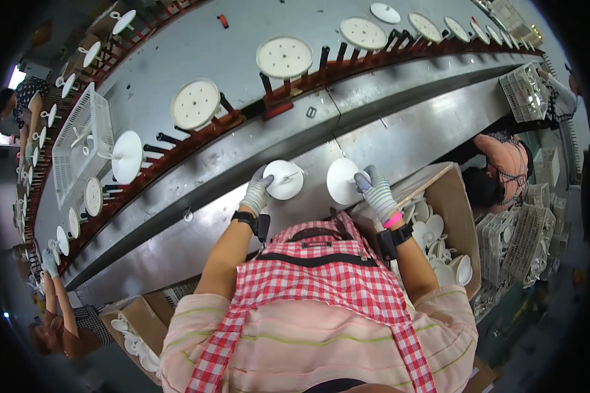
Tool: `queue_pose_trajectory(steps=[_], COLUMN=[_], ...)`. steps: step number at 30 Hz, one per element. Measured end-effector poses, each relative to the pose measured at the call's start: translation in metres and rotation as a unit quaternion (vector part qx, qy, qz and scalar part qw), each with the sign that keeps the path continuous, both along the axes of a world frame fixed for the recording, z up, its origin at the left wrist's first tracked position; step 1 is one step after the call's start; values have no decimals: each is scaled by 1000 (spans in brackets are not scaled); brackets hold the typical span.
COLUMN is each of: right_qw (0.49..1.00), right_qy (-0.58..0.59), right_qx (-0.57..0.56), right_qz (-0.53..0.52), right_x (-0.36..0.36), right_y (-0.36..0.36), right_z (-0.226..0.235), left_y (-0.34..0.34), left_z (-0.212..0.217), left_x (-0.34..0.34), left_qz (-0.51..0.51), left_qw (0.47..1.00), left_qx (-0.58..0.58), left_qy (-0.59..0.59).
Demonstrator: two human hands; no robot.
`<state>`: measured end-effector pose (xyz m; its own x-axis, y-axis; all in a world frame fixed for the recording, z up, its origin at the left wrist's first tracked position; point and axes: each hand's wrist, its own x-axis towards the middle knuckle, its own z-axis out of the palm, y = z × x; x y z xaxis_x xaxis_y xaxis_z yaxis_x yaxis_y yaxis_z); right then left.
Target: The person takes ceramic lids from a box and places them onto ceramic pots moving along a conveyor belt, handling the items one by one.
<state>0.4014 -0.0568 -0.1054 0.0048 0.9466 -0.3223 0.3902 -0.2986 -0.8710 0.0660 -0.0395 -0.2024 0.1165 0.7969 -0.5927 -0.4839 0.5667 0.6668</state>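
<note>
My left hand [259, 190], in a striped glove with grey fingertips, pinches the edge of a white round disc [283, 180]. A thin stem shows on that disc's upper face. To its right, my right hand [377, 190], gloved alike, grips a second white disc [339, 181] near its centre; its fingers partly hide what they hold there. Both discs are held up over the metal bench [269, 219], apart from each other. Beyond them runs a curved red rack [278, 110] with black pegs, where several white discs with small holes [284, 57] stand.
A cardboard box [453, 216] of white parts stands by my right arm, another box [152, 308] at lower left. White plastic crates [85, 144] sit at left and far right. Co-workers [505, 167] work on both sides. A small orange-red piece [223, 21] lies on the far surface.
</note>
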Motion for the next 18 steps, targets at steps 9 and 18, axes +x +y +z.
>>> queue_pose_trajectory(steps=[9, 18], right_qw=[938, 875], right_qy=[36, -251], right_qx=[333, 408], right_qz=[-94, 72], right_x=[0, -87], right_y=[124, 261], right_z=[139, 186], left_y=[1, 21], left_z=[-88, 113], left_x=[-29, 8], left_qz=[-8, -319], left_qw=[906, 754], left_qx=[-15, 287], left_qy=[422, 497])
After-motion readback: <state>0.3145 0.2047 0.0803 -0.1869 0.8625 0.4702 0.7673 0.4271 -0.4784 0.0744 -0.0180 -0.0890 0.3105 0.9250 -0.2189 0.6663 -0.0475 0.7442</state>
